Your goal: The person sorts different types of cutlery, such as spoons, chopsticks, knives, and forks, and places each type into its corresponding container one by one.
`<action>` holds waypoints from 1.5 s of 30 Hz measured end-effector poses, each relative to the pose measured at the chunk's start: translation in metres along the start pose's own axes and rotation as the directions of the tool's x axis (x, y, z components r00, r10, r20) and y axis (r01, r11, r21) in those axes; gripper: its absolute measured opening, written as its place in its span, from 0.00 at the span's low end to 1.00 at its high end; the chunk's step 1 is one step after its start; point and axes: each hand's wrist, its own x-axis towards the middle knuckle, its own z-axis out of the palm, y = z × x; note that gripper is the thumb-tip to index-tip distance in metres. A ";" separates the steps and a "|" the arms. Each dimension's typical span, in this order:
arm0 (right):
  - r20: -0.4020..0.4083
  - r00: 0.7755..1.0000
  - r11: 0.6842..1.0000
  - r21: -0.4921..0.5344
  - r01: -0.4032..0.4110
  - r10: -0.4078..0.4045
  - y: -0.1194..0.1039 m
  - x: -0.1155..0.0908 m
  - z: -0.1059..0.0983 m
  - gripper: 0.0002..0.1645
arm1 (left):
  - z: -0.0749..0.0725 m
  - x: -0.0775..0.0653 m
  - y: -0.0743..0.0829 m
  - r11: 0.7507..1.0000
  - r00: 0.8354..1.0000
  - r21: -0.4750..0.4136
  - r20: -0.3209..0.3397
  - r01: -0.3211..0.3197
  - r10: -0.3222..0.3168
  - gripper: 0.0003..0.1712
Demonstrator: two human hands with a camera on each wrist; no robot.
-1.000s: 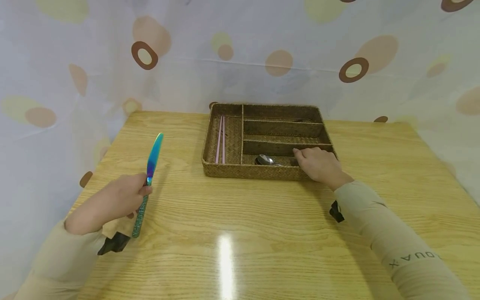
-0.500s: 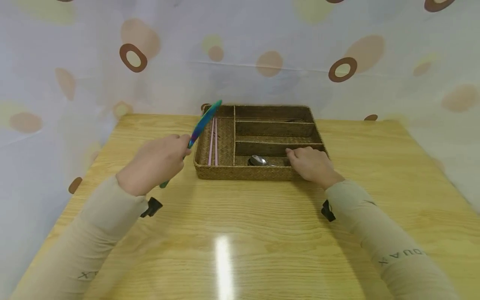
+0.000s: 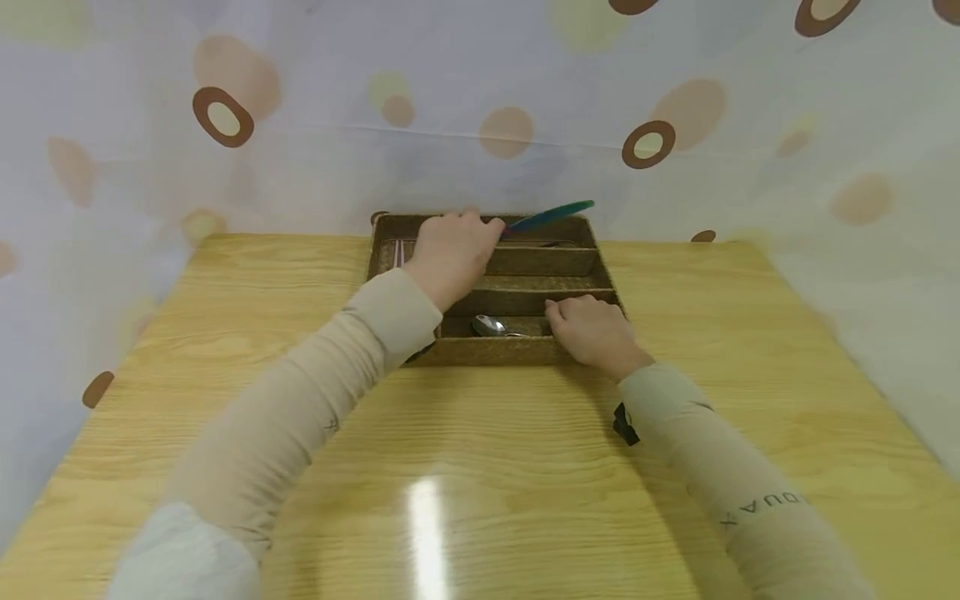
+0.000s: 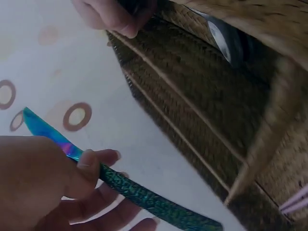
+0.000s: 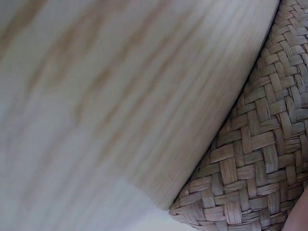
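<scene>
My left hand (image 3: 453,254) pinches a table knife (image 3: 551,215) above the back of a woven cutlery tray (image 3: 495,353). Its blue-green blade points right; the textured green handle is hidden from the head camera but shows in the left wrist view, between thumb and fingers. My right hand (image 3: 592,329) grips the tray at its front right corner. In the front compartment lies a silver spoon (image 3: 490,326), its handle end partly out of sight. Pink chopsticks (image 3: 399,252) rest in the left compartment, mostly covered by my left hand and arm.
A thin dark item (image 3: 557,244) lies in the rear compartment, too small to identify. The tray stands at the far side of a wooden table (image 3: 510,467). Close behind hangs a patterned cloth (image 3: 420,75).
My left hand has carried the knife from the table's left side rightward and away, over the tray, with the blade swinging to point right. My right hand has kept its grip on the tray.
</scene>
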 end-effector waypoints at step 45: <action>-0.112 0.991 0.995 -0.073 0.070 -0.078 -0.017 0.019 0.005 0.36 | 0.036 0.004 -0.013 0.950 0.945 -0.302 0.325 0.077 0.027 0.31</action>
